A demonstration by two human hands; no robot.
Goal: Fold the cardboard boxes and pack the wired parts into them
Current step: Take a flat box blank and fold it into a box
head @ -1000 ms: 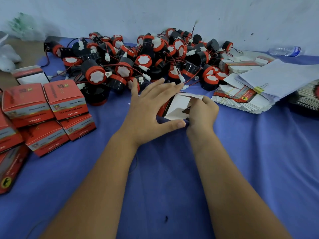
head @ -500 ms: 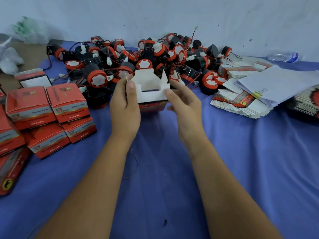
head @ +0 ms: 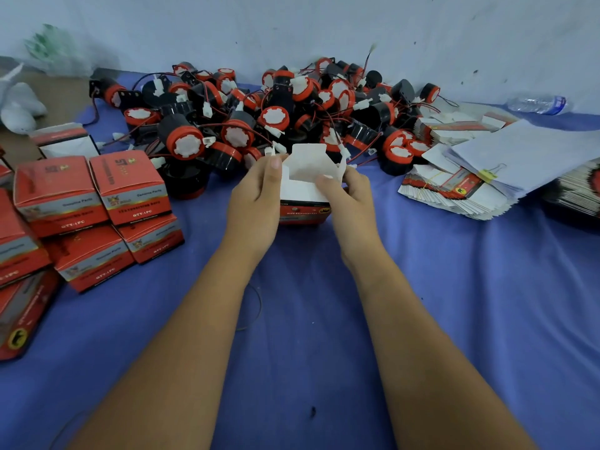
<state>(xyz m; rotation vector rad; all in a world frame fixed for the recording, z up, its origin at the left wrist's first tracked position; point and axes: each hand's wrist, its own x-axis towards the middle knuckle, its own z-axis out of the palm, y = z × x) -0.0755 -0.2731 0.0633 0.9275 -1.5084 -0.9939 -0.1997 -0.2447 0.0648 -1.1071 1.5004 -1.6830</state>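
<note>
The open cardboard box [head: 305, 190] stands on the blue cloth [head: 454, 287], just before the heap of wired parts [head: 276, 118]. The left hand [head: 256, 203] and right hand [head: 349, 203] pinch its side walls, fingers curled. Judged light, thin and easily creased; best held at the folded corners, not the upright flaps.

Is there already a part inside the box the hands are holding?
No: the open box, held between the left hand and the right hand, shows only bare white card inside, and the parts lie piled behind it.
</note>
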